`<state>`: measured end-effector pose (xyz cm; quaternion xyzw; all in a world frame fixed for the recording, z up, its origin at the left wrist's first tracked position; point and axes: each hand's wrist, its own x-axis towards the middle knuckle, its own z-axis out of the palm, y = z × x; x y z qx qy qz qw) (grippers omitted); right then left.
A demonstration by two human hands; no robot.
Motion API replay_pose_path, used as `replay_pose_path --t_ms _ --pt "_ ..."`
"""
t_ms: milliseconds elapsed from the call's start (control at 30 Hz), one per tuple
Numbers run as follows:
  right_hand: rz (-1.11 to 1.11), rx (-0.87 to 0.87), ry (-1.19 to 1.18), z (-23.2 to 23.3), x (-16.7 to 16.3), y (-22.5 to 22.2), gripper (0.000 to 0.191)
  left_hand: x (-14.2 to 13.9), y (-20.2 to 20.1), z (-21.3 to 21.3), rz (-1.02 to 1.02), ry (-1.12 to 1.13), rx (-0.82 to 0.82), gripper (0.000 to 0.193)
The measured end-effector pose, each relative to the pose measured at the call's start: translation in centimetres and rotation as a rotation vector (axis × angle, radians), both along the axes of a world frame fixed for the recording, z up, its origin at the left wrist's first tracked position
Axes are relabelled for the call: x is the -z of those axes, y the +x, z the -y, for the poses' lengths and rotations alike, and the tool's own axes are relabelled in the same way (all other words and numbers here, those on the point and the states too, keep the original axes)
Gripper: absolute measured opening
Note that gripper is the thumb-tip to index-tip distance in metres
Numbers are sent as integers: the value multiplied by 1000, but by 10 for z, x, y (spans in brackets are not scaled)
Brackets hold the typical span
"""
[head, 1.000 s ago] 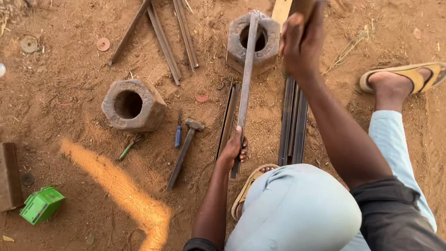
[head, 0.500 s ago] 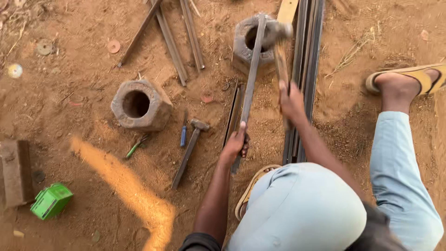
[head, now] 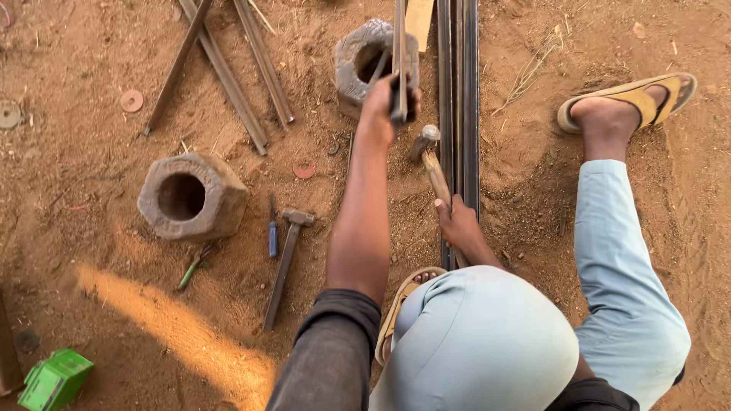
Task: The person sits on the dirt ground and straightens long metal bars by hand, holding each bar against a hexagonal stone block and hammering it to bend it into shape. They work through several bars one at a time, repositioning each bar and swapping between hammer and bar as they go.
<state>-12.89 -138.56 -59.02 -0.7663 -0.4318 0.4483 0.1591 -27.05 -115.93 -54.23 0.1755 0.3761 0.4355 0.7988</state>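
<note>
The flat bar [head: 398, 53] is dull grey metal, and the hammer [head: 432, 164] has a worn wooden handle. The hexagonal blocks [head: 192, 196] look rough and rusty, and the ground [head: 91, 152] is dry, matt red sand.

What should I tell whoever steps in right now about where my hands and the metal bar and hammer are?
Left hand: closed around the flat metal bar, which lies across the far hollow block.
Right hand: gripping the wooden-handled hammer, head low beside the bundle of long rods.
Nearby on the dirt: a second hammer, a blue-handled screwdriver, a second hollow block.
Done: bar set on the block, hammer in hand.
Left: the pictures cannot tell how much hammering the bar needs.
</note>
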Motion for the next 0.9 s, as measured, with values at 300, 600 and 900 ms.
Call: replay_pose_path --t_ms 300,600,900 --pt "-45 67 80 9 24 1 42 -29 19 -35 33 9 -23 25" --pt "-24 60 106 13 30 -2 42 -37 2 -41 -155 -9 65 27" --pt "-7 32 91 18 29 -1 50 26 -61 12 -481 -23 250 32"
